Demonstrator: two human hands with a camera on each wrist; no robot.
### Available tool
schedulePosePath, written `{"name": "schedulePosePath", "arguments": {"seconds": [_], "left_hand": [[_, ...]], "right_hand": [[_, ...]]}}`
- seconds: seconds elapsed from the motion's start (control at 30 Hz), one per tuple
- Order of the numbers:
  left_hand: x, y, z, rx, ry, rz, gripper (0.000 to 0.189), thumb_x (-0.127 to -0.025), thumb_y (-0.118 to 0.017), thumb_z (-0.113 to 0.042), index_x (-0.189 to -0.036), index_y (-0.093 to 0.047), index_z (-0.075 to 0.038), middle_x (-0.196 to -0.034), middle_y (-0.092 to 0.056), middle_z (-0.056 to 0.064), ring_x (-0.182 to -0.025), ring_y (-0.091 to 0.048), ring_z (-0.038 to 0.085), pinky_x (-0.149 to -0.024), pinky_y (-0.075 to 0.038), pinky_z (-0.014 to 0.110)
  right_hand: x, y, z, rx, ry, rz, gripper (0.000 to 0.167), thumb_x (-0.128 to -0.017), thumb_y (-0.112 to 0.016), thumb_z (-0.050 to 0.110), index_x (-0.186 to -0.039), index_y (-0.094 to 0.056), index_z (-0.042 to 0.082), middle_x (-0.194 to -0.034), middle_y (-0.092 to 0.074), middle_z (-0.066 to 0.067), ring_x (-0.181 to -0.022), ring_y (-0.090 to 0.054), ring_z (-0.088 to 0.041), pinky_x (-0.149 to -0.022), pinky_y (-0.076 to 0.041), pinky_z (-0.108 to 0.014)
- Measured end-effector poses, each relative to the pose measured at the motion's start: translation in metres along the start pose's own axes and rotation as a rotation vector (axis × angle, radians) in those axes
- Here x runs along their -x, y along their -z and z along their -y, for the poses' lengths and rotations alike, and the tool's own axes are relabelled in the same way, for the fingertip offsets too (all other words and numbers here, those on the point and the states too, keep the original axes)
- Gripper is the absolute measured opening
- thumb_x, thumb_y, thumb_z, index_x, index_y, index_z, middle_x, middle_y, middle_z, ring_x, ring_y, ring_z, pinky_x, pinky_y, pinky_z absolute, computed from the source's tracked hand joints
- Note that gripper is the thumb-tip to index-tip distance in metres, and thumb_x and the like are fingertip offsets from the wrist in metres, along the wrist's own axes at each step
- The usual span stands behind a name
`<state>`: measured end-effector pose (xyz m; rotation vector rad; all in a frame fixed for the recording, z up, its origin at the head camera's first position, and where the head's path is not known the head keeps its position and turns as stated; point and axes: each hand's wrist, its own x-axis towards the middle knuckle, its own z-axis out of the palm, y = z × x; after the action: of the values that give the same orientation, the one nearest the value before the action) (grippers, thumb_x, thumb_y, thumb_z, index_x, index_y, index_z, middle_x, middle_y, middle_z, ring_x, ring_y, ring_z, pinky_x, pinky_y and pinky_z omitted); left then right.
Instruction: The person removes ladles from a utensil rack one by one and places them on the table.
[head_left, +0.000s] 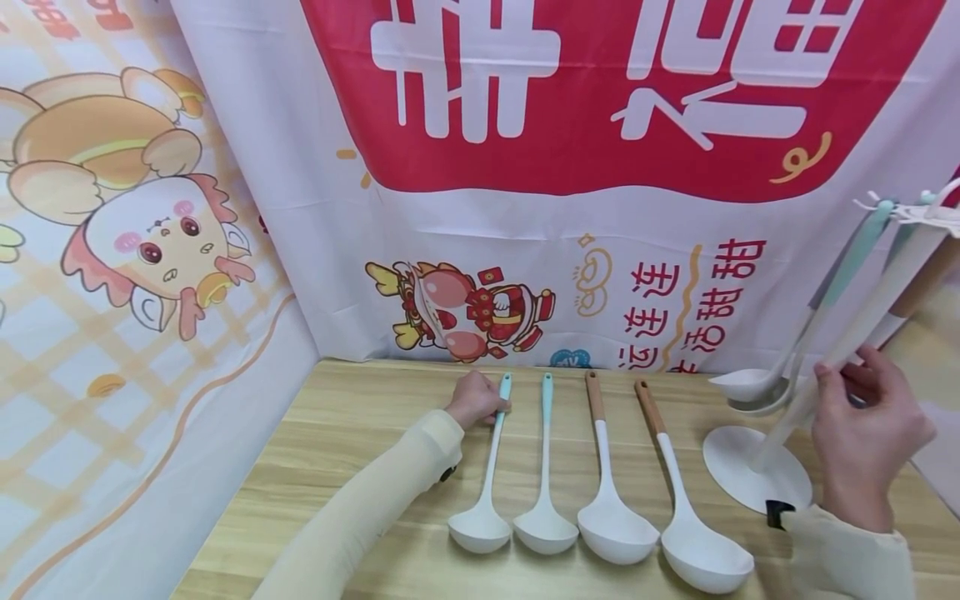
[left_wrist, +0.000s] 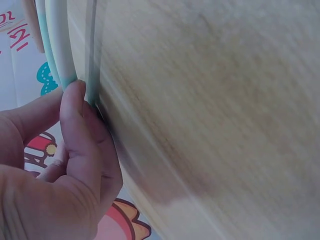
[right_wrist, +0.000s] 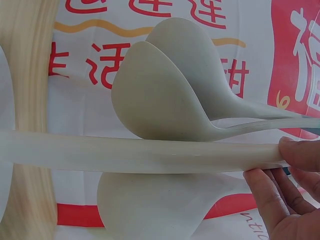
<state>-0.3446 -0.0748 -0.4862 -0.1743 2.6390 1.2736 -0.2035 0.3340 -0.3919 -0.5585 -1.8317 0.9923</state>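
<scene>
At the left end of a row of white ladles, my left hand [head_left: 476, 402] pinches the teal handle of the leftmost ladle [head_left: 482, 532], whose bowl lies on the table. In the left wrist view, that hand's thumb and fingers [left_wrist: 80, 130] meet at the handle. Beside it lies another teal-handled ladle [head_left: 546, 532], then two wooden-handled ladles, one nearer [head_left: 617, 532] and one at the right end [head_left: 705, 557]. My right hand [head_left: 870, 429] grips the white pole [right_wrist: 150, 156] of a utensil stand. Several ladles hang from this stand, among them a pale one [right_wrist: 155, 95].
The stand's round white base [head_left: 723, 471] rests on the wood-grain table [head_left: 360, 467] at the right. Printed cloth [head_left: 480, 225] hangs close behind the table, and a second patterned cloth [head_left: 135, 400] covers the left side. Hooks [head_left: 900, 208] ring the stand's top.
</scene>
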Motion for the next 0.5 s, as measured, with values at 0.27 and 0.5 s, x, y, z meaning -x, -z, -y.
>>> {"name": "schedulePosePath", "arguments": {"seconds": [0.27, 0.5], "left_hand": [[0.0029, 0.0006, -0.0056, -0.008, 0.041, 0.002, 0.021, -0.085, -0.088, -0.013, -0.077, -0.070, -0.006, -0.075, -0.067, 0.006, -0.058, -0.066, 0.015, -0.054, -0.059, 0.023], [0.0001, -0.0021, -0.0082, -0.095, 0.027, -0.012, 0.023, -0.083, -0.089, -0.011, -0.075, -0.068, -0.006, -0.070, -0.065, 0.006, -0.056, -0.067, 0.016, -0.053, -0.058, 0.022]], "right_hand": [[-0.0027, -0.0010, -0.0005, -0.021, 0.008, -0.001, 0.037, -0.100, -0.073, 0.033, -0.137, -0.070, 0.033, -0.103, -0.063, 0.031, -0.088, -0.053, 0.022, -0.098, -0.052, -0.008], [-0.0032, -0.0028, -0.0016, -0.006, -0.008, 0.020, 0.039, -0.101, -0.071, 0.034, -0.139, -0.068, 0.034, -0.108, -0.067, 0.024, -0.090, -0.052, 0.021, -0.101, -0.052, -0.010]]}}
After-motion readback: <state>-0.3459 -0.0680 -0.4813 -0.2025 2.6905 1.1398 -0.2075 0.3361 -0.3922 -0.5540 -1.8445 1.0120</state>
